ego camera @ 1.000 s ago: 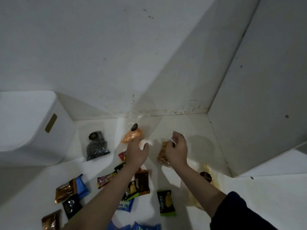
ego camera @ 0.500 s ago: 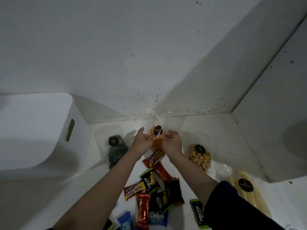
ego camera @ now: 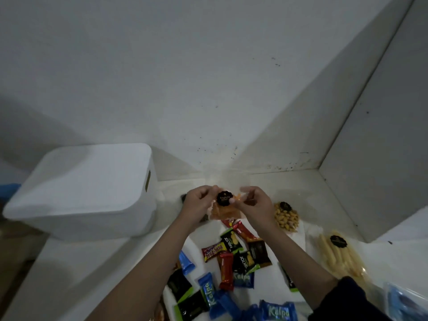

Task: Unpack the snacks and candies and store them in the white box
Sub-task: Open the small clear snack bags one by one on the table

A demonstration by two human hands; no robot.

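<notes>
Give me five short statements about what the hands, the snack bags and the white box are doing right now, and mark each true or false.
1. Both the left hand and the right hand hold the orange snack bag. True.
2. The white box lies to the right of the hands. False: it is on the left.
3. The peanut bag is in the right hand. False: it lies on the surface beside that hand.
4. Small wrapped candies lie scattered below the hands. True.
5. The bag of pale sticks is inside the box. False: it lies at the right.
</notes>
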